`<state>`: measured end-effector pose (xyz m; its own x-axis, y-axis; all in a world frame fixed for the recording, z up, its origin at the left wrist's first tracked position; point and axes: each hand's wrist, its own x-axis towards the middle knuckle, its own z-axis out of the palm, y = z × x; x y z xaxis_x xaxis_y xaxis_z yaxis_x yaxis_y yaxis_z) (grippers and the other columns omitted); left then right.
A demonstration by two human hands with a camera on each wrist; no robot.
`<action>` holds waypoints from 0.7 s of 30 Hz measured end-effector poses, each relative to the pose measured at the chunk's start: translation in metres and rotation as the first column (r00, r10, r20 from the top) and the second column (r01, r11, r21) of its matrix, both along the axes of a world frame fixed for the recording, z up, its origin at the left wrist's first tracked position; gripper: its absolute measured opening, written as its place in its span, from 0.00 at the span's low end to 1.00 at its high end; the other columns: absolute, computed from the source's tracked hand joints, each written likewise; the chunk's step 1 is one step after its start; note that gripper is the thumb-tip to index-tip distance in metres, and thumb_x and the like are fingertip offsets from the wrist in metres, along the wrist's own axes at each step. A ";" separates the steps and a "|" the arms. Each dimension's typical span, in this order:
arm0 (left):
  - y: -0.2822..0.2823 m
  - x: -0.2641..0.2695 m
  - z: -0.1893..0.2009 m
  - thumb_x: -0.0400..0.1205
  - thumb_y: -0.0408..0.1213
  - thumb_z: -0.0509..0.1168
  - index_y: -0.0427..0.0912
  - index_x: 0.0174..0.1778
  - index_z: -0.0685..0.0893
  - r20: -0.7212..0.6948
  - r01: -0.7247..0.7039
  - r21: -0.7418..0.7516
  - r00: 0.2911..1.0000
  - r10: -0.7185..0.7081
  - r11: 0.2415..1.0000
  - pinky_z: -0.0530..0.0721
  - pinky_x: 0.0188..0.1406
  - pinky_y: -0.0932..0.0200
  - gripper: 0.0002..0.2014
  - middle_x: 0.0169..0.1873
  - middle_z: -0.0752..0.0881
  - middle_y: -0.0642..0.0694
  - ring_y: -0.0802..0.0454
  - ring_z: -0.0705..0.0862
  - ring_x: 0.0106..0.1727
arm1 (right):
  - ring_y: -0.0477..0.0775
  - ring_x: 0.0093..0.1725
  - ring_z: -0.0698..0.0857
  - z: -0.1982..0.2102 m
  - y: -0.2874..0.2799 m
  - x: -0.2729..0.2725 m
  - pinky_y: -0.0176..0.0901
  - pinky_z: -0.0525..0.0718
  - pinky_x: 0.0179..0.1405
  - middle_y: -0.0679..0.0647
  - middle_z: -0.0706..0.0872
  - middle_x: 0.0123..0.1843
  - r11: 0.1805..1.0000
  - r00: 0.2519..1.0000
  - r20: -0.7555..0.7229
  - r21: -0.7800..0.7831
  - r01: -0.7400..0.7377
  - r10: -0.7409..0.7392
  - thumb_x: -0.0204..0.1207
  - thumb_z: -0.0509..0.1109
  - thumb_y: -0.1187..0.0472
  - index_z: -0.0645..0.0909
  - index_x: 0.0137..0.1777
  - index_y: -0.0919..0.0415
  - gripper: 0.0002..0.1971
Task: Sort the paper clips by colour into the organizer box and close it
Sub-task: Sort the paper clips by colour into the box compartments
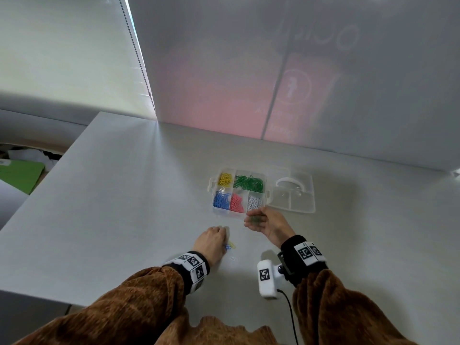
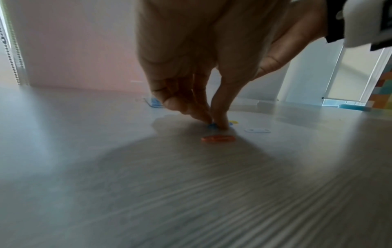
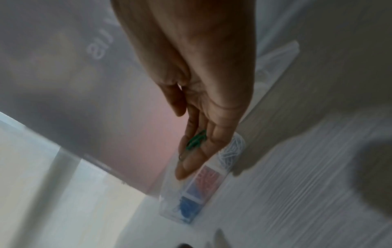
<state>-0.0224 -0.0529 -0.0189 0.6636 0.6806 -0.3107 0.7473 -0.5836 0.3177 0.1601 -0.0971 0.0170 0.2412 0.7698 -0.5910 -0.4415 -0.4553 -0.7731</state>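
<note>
on the left, the left hand [image 1: 211,241] reaches palm-down to the worktop [image 1: 124,207], its fingers [image 2: 220,117] pressed together at the tips over a blue paper clip [image 2: 212,125] that lies flat under them; whether the clip is truly pinched yet cannot be told. just beside those fingertips lie three more loose clips: a yellow clip [image 2: 233,122] just past them, a red-orange clip [image 2: 218,139] on the near side, lying crosswise, and a pale clip [image 2: 257,130] a little to the right. these leftovers are nearest the left hand.

further right and a little farther away, the right hand [image 1: 267,224] hovers palm-up beside the near edge of the organizer box [image 1: 239,192], fingers nearly straight and together, cradling green paper clips [image 3: 196,139] on them rather than gripping. the green compartment [image 1: 249,183] lies beyond the fingertips, in the box's far row, past the white compartment [image 1: 254,202] that sits directly ahead; the hand probably has to travel forward over the near row to drop them. yellow fills the far left cell, blue and red the near left and middle.

to the right of the box its clear lid [image 1: 293,192] lies flat and open on the worktop, so closing is not yet done.

the worktop is pale grey with fine grain. behind it stands a translucent wall panel with a pink glow, and a window blind with a bead chain at far left.
</note>
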 end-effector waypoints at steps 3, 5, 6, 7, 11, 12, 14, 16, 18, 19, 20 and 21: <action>0.000 0.001 0.000 0.79 0.37 0.61 0.39 0.58 0.78 -0.029 0.040 0.021 0.999 -0.040 0.999 0.74 0.59 0.54 0.13 0.60 0.79 0.41 0.44 0.76 0.63 | 0.66 0.52 0.86 0.004 0.001 0.002 0.49 0.83 0.55 0.69 0.87 0.49 0.999 0.975 -0.218 0.008 0.041 -0.038 0.87 0.46 0.55 0.78 0.57 0.78 0.26; 0.000 0.002 0.001 0.80 0.38 0.61 0.38 0.60 0.77 -0.055 0.065 0.022 0.996 -0.064 0.998 0.74 0.61 0.54 0.14 0.61 0.78 0.40 0.43 0.75 0.64 | 0.66 0.54 0.85 0.005 0.002 0.000 0.50 0.83 0.57 0.71 0.86 0.52 0.999 0.964 -0.261 0.007 0.043 -0.040 0.87 0.46 0.54 0.76 0.60 0.78 0.26; -0.001 0.003 0.000 0.80 0.38 0.61 0.37 0.61 0.77 -0.070 0.080 0.016 0.994 -0.079 0.997 0.73 0.62 0.53 0.15 0.62 0.77 0.40 0.43 0.74 0.65 | 0.66 0.54 0.85 0.005 0.003 -0.001 0.50 0.83 0.57 0.71 0.85 0.52 0.999 0.963 -0.266 0.006 0.040 -0.037 0.86 0.46 0.54 0.76 0.59 0.78 0.26; -0.002 0.003 0.000 0.80 0.39 0.61 0.36 0.62 0.76 -0.084 0.095 0.012 0.992 -0.094 0.995 0.73 0.62 0.53 0.16 0.63 0.76 0.39 0.42 0.73 0.66 | 0.65 0.54 0.86 0.005 0.003 -0.002 0.49 0.83 0.57 0.70 0.86 0.52 0.999 0.963 -0.267 0.005 0.038 -0.035 0.86 0.47 0.55 0.77 0.59 0.77 0.25; -0.006 0.005 0.001 0.81 0.39 0.56 0.35 0.62 0.75 -0.123 0.158 0.036 0.981 -0.152 0.987 0.74 0.60 0.52 0.16 0.62 0.76 0.37 0.40 0.75 0.63 | 0.63 0.51 0.87 0.003 0.005 -0.003 0.47 0.84 0.55 0.68 0.87 0.49 0.999 0.973 -0.224 -0.002 0.045 -0.045 0.85 0.50 0.59 0.79 0.54 0.75 0.21; -0.006 0.005 0.001 0.82 0.38 0.56 0.35 0.62 0.75 -0.122 0.166 0.029 0.979 -0.161 0.986 0.75 0.59 0.52 0.15 0.62 0.77 0.37 0.40 0.76 0.63 | 0.62 0.50 0.87 0.002 0.005 -0.002 0.47 0.84 0.54 0.67 0.87 0.48 0.999 0.975 -0.217 -0.001 0.045 -0.044 0.85 0.50 0.60 0.79 0.54 0.74 0.20; -0.002 0.003 0.004 0.81 0.37 0.57 0.36 0.59 0.76 -0.080 0.130 -0.025 0.988 -0.132 0.991 0.76 0.56 0.50 0.13 0.60 0.78 0.37 0.39 0.78 0.60 | 0.62 0.50 0.87 0.001 0.006 -0.001 0.46 0.85 0.54 0.67 0.87 0.47 0.999 0.975 -0.215 0.002 0.051 -0.049 0.85 0.51 0.61 0.80 0.53 0.74 0.19; 0.007 0.000 0.013 0.80 0.37 0.59 0.36 0.54 0.78 0.022 0.057 -0.093 0.998 -0.055 0.994 0.77 0.51 0.51 0.11 0.55 0.80 0.38 0.38 0.81 0.54 | 0.63 0.50 0.87 0.000 0.007 0.001 0.46 0.85 0.54 0.67 0.87 0.46 0.997 0.971 -0.225 -0.003 0.080 -0.079 0.84 0.53 0.63 0.80 0.52 0.74 0.17; 0.024 -0.001 0.027 0.80 0.35 0.60 0.35 0.50 0.80 0.141 0.010 -0.101 0.990 0.005 0.995 0.77 0.49 0.54 0.08 0.50 0.84 0.38 0.39 0.83 0.51 | 0.62 0.48 0.87 0.002 0.010 0.008 0.45 0.86 0.51 0.65 0.88 0.43 0.993 0.966 -0.229 0.003 0.120 -0.116 0.84 0.54 0.64 0.80 0.51 0.74 0.15; 0.034 -0.001 0.035 0.80 0.34 0.60 0.35 0.49 0.81 0.193 -0.011 -0.084 0.981 0.027 0.996 0.78 0.50 0.55 0.08 0.48 0.85 0.38 0.40 0.83 0.49 | 0.61 0.46 0.88 0.003 0.013 0.011 0.44 0.87 0.49 0.64 0.89 0.41 0.990 0.966 -0.223 0.014 0.138 -0.132 0.84 0.54 0.65 0.79 0.52 0.73 0.14; 0.046 0.000 0.043 0.81 0.33 0.60 0.34 0.49 0.81 0.240 -0.033 -0.065 0.969 0.048 0.997 0.80 0.50 0.55 0.07 0.47 0.85 0.38 0.41 0.83 0.48 | 0.60 0.45 0.88 0.005 0.018 0.014 0.44 0.87 0.48 0.64 0.89 0.41 0.987 0.966 -0.210 0.030 0.158 -0.148 0.84 0.55 0.65 0.79 0.53 0.73 0.13; 0.059 0.002 0.050 0.81 0.33 0.61 0.34 0.48 0.81 0.283 -0.054 -0.041 0.957 0.063 0.998 0.81 0.50 0.54 0.07 0.46 0.85 0.37 0.41 0.83 0.46 | 0.60 0.45 0.88 0.008 0.024 0.016 0.44 0.87 0.48 0.64 0.89 0.41 0.982 0.966 -0.195 0.050 0.183 -0.170 0.84 0.55 0.65 0.78 0.54 0.73 0.13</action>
<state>-0.0201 0.0060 0.0308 0.6870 0.7135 -0.1378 0.6559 -0.5272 0.5401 0.1765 -0.0730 0.0247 0.2654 0.7645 -0.5874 -0.6509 -0.3073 -0.6941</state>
